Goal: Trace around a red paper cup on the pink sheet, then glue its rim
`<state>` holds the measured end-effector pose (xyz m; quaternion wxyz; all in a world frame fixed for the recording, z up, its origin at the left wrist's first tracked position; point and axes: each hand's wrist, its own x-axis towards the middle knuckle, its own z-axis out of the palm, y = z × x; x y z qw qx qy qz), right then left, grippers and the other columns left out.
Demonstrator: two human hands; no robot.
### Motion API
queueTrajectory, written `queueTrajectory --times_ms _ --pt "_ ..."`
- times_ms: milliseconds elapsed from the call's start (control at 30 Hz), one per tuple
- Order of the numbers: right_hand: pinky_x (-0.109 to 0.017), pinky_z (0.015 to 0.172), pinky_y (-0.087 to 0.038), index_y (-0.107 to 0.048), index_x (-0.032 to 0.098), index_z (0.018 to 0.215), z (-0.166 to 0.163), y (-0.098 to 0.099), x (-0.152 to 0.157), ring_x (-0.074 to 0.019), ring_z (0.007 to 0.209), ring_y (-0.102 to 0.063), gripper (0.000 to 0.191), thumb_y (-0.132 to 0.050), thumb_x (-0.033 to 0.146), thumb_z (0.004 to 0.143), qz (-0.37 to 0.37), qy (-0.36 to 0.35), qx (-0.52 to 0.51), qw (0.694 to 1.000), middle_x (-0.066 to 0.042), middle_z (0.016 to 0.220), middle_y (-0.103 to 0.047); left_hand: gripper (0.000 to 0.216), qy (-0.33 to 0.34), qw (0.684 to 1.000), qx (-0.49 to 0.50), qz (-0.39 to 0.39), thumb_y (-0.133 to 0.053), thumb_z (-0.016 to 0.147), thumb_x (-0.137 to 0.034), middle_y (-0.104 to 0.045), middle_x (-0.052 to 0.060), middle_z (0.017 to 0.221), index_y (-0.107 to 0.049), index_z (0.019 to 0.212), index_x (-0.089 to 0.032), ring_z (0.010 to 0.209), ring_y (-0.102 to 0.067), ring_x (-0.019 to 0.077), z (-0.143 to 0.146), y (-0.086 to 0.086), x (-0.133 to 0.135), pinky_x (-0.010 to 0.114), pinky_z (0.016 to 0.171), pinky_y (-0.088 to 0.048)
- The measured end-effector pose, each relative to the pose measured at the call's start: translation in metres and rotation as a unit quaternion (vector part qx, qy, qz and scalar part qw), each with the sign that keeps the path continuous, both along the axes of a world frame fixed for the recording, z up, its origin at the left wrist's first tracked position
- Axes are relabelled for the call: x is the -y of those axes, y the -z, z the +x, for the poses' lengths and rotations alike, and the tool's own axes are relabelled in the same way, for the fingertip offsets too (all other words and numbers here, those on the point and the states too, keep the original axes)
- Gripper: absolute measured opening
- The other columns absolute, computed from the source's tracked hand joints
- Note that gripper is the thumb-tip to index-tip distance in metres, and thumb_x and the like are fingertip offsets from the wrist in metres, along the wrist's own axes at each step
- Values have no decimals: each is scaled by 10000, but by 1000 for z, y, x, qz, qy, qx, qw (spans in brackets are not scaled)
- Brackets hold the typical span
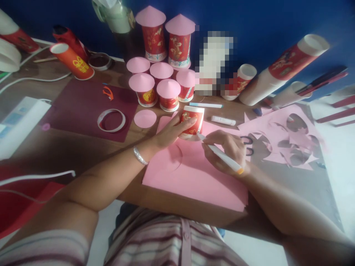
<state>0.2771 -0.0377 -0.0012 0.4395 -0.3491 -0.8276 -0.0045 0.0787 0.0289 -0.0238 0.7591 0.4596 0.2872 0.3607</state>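
Note:
My left hand (177, 127) is wrapped around a small red paper cup (192, 113) with gold print and a white band. The cup is over a stack of pink paper (194, 173). In my right hand (226, 149) is a white marker (226, 158) with an orange end, its tip at the cup's lower white band. Any line under the tip is too small to make out. A pair of scissors (247, 146), only its dark handle loops showing, lies by my right hand. Just left of the cup is a pink paper disc (145, 118).
Several red cups with pink cone roofs (168, 89) stand behind, with two taller ones (179, 40) at the back. A glue stick (223, 120) and a blue-tipped marker (206, 105) lie nearby. Pink paper offcuts (277, 129) spread right; a paper ring (111, 120) lies left.

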Motion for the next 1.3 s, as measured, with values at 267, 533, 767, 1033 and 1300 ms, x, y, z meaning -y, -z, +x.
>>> queueTrajectory --times_ms 267,533,767,1033,1300 --pt "-268 542 -577 -594 247 1018 -1 -3 1 -144 623 -704 229 -688 74 900 2 -5 8 1000 31 778 -714 319 -15 1000 7 16 -715 971 -439 -726 50 1214 -636 1197 -228 1165 -713 209 1 4 -1 386 1055 -602" --pt "-273 550 -577 -593 261 1034 1 -1 0 -150 632 -706 256 -685 67 895 5 -1 5 1000 28 795 -723 272 -12 1000 20 9 -731 963 -440 -732 42 1161 -630 1055 -204 1089 -728 188 1 1 0 365 995 -629" --pt "-276 566 -576 -623 257 1021 3 -1 -2 -154 642 -711 246 -668 56 886 -2 8 1 1000 24 802 -733 290 -5 1000 12 14 -727 962 -471 -718 37 1054 -651 1001 -194 1008 -729 185 1 1 -1 372 950 -634" --pt "-284 518 -556 -604 258 1006 4 1 -1 -155 617 -695 197 -643 84 922 8 24 8 1000 20 780 -716 319 -10 1000 10 7 -752 942 -496 -723 24 1004 -617 999 -212 932 -728 180 0 3 -1 342 878 -625" --pt "-263 519 -541 -584 237 998 1 -3 1 -138 598 -679 212 -662 63 905 7 18 15 1000 31 758 -699 266 -22 999 27 12 -738 956 -425 -731 36 1158 -616 1055 -210 1120 -733 201 1 1 -1 335 949 -637"
